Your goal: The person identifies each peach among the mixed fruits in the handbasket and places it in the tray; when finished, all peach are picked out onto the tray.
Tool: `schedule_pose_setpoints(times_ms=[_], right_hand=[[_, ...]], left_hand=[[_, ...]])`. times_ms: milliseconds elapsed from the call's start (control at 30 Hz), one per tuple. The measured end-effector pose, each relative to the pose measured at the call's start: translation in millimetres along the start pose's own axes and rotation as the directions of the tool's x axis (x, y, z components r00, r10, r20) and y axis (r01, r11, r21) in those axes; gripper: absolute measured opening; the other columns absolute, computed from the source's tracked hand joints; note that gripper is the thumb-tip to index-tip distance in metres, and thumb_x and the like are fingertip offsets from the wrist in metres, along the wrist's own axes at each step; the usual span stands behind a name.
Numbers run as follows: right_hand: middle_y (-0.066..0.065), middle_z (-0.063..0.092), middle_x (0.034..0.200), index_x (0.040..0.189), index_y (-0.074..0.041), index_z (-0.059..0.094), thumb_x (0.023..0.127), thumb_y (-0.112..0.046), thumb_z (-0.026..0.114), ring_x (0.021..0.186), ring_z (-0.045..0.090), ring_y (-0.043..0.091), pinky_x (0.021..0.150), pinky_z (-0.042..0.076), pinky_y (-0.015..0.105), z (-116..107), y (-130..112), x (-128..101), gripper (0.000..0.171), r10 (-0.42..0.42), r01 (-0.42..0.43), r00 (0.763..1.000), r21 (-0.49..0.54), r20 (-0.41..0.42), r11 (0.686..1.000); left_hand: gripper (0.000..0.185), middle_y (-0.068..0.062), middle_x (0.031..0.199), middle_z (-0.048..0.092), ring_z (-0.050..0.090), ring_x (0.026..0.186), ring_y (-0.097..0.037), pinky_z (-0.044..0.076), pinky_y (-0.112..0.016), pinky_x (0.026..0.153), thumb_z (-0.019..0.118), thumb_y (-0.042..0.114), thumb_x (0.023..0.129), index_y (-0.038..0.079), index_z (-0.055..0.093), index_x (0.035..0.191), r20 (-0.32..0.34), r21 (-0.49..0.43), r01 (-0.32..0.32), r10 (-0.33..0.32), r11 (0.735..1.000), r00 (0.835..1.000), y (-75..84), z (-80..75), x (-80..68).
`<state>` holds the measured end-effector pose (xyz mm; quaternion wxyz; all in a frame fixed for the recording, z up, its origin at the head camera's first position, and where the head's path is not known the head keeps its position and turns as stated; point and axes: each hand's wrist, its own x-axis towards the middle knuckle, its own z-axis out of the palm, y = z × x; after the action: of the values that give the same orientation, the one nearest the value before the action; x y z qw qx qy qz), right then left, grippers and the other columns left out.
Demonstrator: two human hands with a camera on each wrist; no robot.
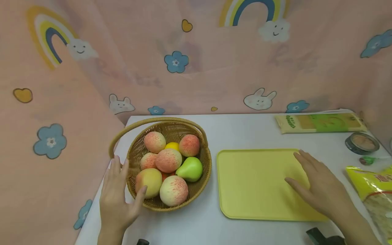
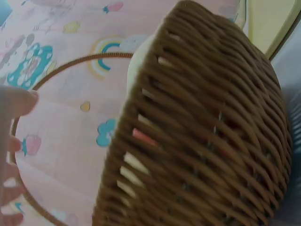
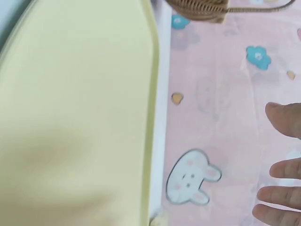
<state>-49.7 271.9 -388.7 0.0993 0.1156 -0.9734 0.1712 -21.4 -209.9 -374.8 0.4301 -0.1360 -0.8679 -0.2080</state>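
Note:
A wicker basket (image 1: 206, 177) with a tall handle (image 1: 159, 119) stands at the left of the white table. In it lie several peaches (image 1: 168, 160), a green pear (image 1: 190, 169) and a yellow fruit (image 1: 172, 146), partly hidden under the others. My left hand (image 1: 117, 200) is at the basket's left side, fingers straight, its thumb overlapping the near rim in the head view. The basket's woven side (image 2: 202, 127) fills much of the left wrist view. Over the right part of a yellow tray (image 1: 257, 183) is my right hand (image 1: 324, 187), fingers extended, holding nothing.
Behind the tray lies a long noodle packet (image 1: 321, 123). To the right are a round tin (image 1: 362, 143), a small green-wrapped lollipop (image 1: 366, 160) and a yellow snack bag (image 1: 376, 197). A pink patterned cloth (image 1: 208, 75) hangs behind and at the left of the table.

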Motion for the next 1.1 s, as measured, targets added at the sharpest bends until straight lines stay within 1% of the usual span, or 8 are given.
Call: schedule_pose_setpoints(times_ms=[167,267,367,533,667,733,900,1100], right_hand=[[0.018,0.037,0.148,0.145,-0.006,0.035,0.082,-0.037,0.072,0.126,0.043,0.044,0.088,0.041,0.064,-5.1,-25.2,8.3,0.08,-0.052,0.051,0.999,0.072,0.015,0.996],[0.016,0.04,0.147,0.145,-0.009,0.037,0.081,-0.037,0.074,0.125,0.045,0.041,0.087,0.043,0.062,-7.7,-42.4,14.6,0.079,-0.107,0.104,0.994,0.115,0.017,0.988],[0.012,0.042,0.147,0.145,-0.013,0.038,0.08,-0.036,0.074,0.126,0.046,0.038,0.089,0.044,0.059,-10.0,-59.7,21.8,0.078,-0.162,0.157,0.987,0.162,0.02,0.974],[0.005,0.044,0.146,0.145,-0.019,0.038,0.081,-0.032,0.075,0.128,0.046,0.03,0.095,0.044,0.054,-11.2,-83.6,37.2,0.075,-0.263,0.249,0.965,0.235,0.026,0.939],[0.003,0.044,0.146,0.145,-0.017,0.038,0.084,-0.03,0.072,0.13,0.045,0.026,0.099,0.043,0.049,-9.7,-99.9,51.3,0.071,-0.357,0.33,0.933,0.299,0.04,0.896],[0.004,0.043,0.146,0.145,-0.015,0.038,0.085,-0.03,0.07,0.133,0.043,0.026,0.101,0.041,0.049,-8.5,-107.8,58.0,0.069,-0.396,0.355,0.917,0.341,0.057,0.871],[0.004,0.041,0.148,0.145,-0.013,0.037,0.087,-0.031,0.068,0.136,0.039,0.024,0.107,0.038,0.048,-5.1,-131.0,76.4,0.069,-0.479,0.401,0.872,0.422,0.096,0.813],[0.004,0.043,0.147,0.145,-0.013,0.037,0.087,-0.03,0.068,0.135,0.04,0.022,0.11,0.036,0.047,0.0,-166.0,109.5,0.068,-0.574,0.432,0.806,0.519,0.144,0.738]], left_hand=[[0.069,-0.031,0.138,0.045,0.043,0.132,-0.036,0.031,-0.031,0.114,0.057,0.046,0.09,-0.012,0.051,0.127,-0.185,-0.142,-0.012,-0.015,0.99,0.983,-13.0,-1.7,-6.1],[0.07,-0.028,0.141,0.043,0.042,0.134,-0.027,0.032,-0.024,0.112,0.061,0.04,0.089,-0.014,0.046,0.13,-0.157,-0.218,0.06,-0.096,0.974,0.983,-23.7,-4.2,-10.2],[0.062,-0.021,0.144,0.042,0.041,0.136,-0.018,0.033,-0.019,0.111,0.065,0.015,0.086,-0.015,0.04,0.134,-0.054,-0.328,0.151,-0.178,0.933,0.982,-39.1,-3.6,-15.5],[0.067,-0.014,0.147,0.041,0.04,0.136,-0.011,0.034,-0.017,0.109,0.055,-0.023,0.075,-0.016,0.032,0.138,0.135,-0.566,0.249,-0.21,0.786,0.968,-61.2,5.2,-21.1],[0.06,-0.011,0.148,0.042,0.042,0.135,-0.012,0.035,-0.016,0.108,0.049,-0.023,0.08,-0.016,0.034,0.138,0.268,-0.695,0.329,-0.194,0.639,0.944,-71.2,12.3,-22.4],[0.058,-0.012,0.149,0.04,0.041,0.135,-0.014,0.035,-0.016,0.108,0.049,-0.02,0.082,-0.014,0.035,0.138,0.328,-0.718,0.373,-0.187,0.588,0.926,-75.4,14.4,-22.3],[0.053,-0.026,0.15,0.029,0.039,0.137,-0.012,0.035,-0.017,0.108,0.05,-0.016,0.084,-0.016,0.038,0.136,0.427,-0.699,0.436,-0.159,0.567,0.89,-85.1,15.6,-23.3],[0.055,-0.032,0.15,0.021,0.036,0.138,-0.011,0.035,-0.017,0.108,0.052,-0.021,0.08,-0.019,0.038,0.133,0.453,-0.711,0.434,-0.112,0.554,0.884,-95.2,16.1,-27.4]])
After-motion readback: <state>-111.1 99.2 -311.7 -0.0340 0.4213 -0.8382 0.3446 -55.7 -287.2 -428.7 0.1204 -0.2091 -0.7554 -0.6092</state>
